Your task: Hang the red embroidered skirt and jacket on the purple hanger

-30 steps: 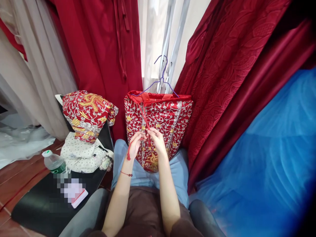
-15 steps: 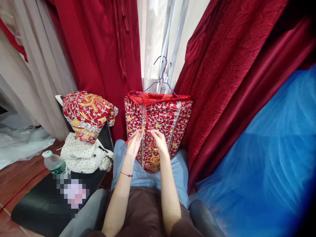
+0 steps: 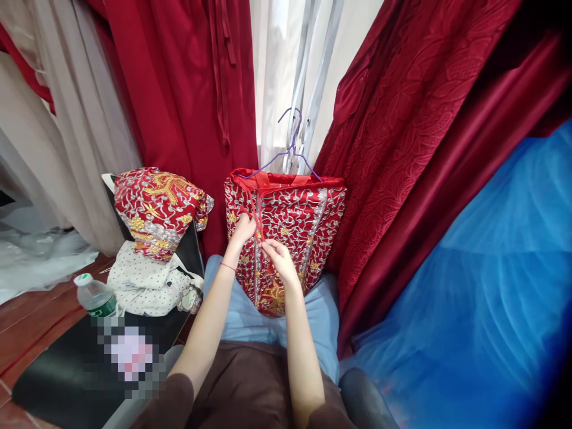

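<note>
In the head view, the embroidered garment [image 3: 290,217] is at the centre of the frame, leaning against our knees with its red upper edge [image 3: 304,179] away from us. The right hand [image 3: 280,257], just below the centre, pinches the red cord [image 3: 260,229] between thumb and fingers. The left hand [image 3: 245,228], a little up and to the left, has its fingers curled beside the cord's upper length; its fingertips are turned from us, so we cannot tell whether it grips a strand.

To handle the cord well, we would judge it best to pinch lightly, hold the strands flat and untwisted, and pull evenly, so the edge does not pucker and the raised stitching does not snag.

The cord looks soft and narrow. The garment is red cloth, thick with curling silver lines, gold motifs and a pale vertical trim; its edge looks smooth and slightly shiny. The purple hanger [image 3: 293,143] above it is thin, with a rounded hook. At left, a similar embroidered piece [image 3: 161,205] lies bunched over a dotted white cloth [image 3: 138,283], beside a clear plastic bottle [image 3: 95,295]. At lower right, blue gauzy fabric [image 3: 482,286] spreads in fine folds.
</note>
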Action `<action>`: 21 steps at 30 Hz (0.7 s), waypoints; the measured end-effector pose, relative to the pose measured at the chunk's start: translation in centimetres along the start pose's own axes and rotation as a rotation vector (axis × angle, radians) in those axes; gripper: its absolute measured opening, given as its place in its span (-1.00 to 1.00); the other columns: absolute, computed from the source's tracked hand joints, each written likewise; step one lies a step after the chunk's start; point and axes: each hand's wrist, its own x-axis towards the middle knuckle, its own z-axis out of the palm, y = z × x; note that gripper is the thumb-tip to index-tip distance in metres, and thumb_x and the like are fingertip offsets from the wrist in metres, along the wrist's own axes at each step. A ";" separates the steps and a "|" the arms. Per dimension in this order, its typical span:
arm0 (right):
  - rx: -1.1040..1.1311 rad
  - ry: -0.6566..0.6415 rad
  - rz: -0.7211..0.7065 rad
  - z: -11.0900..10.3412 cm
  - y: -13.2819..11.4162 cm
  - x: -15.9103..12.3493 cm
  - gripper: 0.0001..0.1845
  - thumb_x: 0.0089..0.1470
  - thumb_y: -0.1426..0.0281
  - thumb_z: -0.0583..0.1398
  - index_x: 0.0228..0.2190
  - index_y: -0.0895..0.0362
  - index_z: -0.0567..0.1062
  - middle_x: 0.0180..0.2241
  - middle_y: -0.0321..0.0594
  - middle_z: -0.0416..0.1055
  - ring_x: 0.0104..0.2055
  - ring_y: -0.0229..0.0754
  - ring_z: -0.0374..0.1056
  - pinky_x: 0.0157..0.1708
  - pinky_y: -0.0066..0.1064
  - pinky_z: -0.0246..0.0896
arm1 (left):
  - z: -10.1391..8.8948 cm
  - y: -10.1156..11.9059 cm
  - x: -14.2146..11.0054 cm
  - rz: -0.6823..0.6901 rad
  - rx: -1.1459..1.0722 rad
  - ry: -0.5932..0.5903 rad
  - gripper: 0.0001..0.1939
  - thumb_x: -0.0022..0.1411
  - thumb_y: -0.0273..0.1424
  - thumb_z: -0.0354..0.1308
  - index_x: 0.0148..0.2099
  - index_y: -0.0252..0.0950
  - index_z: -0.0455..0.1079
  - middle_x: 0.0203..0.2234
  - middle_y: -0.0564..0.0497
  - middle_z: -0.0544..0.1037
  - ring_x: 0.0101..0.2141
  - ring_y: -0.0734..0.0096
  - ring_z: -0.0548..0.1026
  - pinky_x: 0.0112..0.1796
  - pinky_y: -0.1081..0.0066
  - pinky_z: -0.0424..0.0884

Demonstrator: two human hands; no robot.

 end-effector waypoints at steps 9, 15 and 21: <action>0.002 0.033 -0.002 -0.3 -0.4 -0.1 -0.62 -0.01 0.01 0.32 -0.44 0.08 0.53 -0.55 -0.39 0.26 -0.49 -0.31 0.13 -0.43 -0.41 0.06 | 0.3 2.7 0.2 0.078 -0.047 -0.116 -0.68 0.35 -0.32 0.13 -0.48 -0.27 0.33 -0.66 0.13 0.28 -0.62 0.54 0.20 -0.53 0.47 0.11; 0.038 0.026 -0.008 -0.6 -0.6 -0.2 -0.64 0.00 0.04 0.32 -0.43 0.09 0.53 -0.56 -0.41 0.26 -0.49 -0.32 0.12 -0.42 -0.43 0.05 | 0.9 3.8 -1.0 0.145 -0.146 -0.010 -0.60 0.27 -0.19 0.27 -0.50 -0.26 0.25 -0.61 0.15 0.26 -0.59 0.56 0.19 -0.49 0.48 0.15; 0.018 0.032 -0.008 -0.6 -0.5 -0.2 -0.62 0.00 0.01 0.32 -0.42 0.09 0.53 -0.56 -0.40 0.27 -0.49 -0.31 0.13 -0.42 -0.42 0.05 | 0.8 3.2 -1.5 0.242 -0.100 0.115 -0.78 0.24 -0.30 0.25 -0.41 -0.27 0.37 -0.53 0.11 0.38 -0.48 0.50 0.29 -0.40 0.49 0.21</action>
